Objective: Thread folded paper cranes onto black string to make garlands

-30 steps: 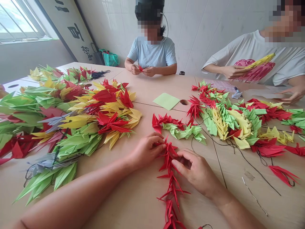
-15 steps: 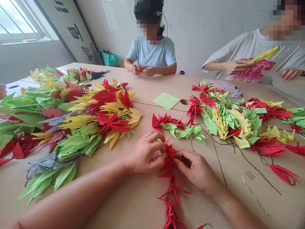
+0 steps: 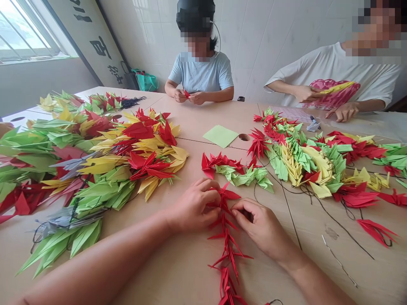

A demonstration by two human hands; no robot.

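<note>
A string of folded red paper cranes (image 3: 227,250) runs down the table in front of me. My left hand (image 3: 199,205) is closed on a red paper crane (image 3: 225,195) near the string's upper end, its fingers curled in from the left. From the right, my right hand (image 3: 256,222) pinches thumb and forefinger together at the edge of the same red paper; the exact bit between the fingertips is too small to make out. Just beyond my hands lies a short curved strand of red and green cranes (image 3: 238,169).
A heap of green, yellow and red cranes (image 3: 104,156) covers the left side. More strands (image 3: 308,156) with black threads lie at right, near a thin twisted wire needle (image 3: 339,260). Green paper squares (image 3: 221,136) lie mid-table. Two people sit opposite, one holding yellow folded paper (image 3: 338,87).
The red crane at my left fingers now spreads a wing to the right. My hands have barely moved. The person at right has lowered the yellow paper and brought the other hand to the table.
</note>
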